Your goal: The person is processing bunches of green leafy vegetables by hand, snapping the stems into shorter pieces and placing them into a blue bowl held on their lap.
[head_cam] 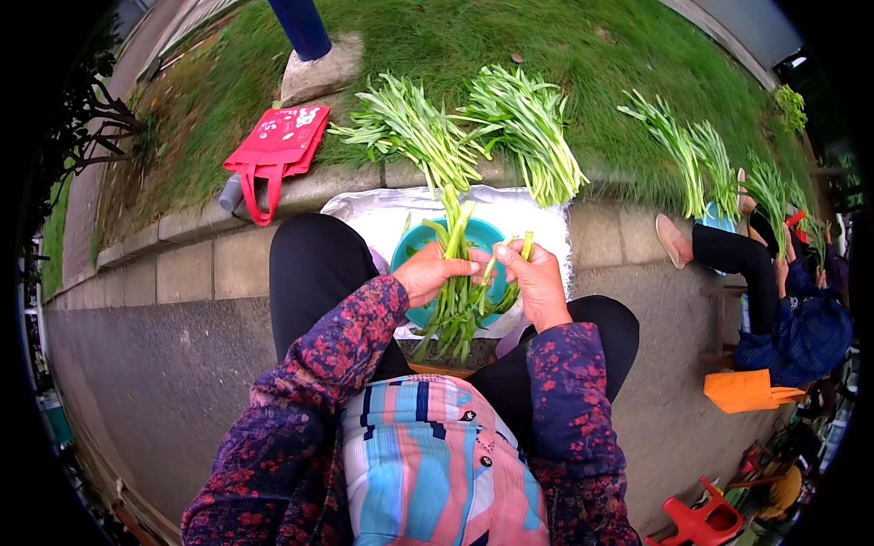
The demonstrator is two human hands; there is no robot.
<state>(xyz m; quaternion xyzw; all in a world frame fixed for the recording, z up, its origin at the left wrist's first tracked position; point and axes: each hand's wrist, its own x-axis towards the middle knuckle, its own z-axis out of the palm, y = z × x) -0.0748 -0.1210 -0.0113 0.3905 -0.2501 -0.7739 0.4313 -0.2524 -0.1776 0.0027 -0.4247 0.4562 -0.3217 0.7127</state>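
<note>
Between my knees a teal plastic basin [412, 240] with some green leaves in it rests on a white woven sheet [554, 235]. Above the basin, my left hand [431, 273] is closed around a bundle of leafy green stalks [456, 300], their leaves hanging towards me. My right hand [536, 278] pinches a few stalks [489, 273] between thumb and fingers, close beside that bundle. Beyond the sheet, two larger piles of the same leafy greens, one left [416, 133] and one right [529, 130], lie across the kerb and grass.
A red tote bag [283, 140] and a grey bottle [232, 192] lie at the kerb [184, 225] on the left. A blue post [300, 27] stands on a stone base. At right sits another person [792, 334] with greens, near an orange bag [741, 391]. A red plastic stool [703, 519] is lower right.
</note>
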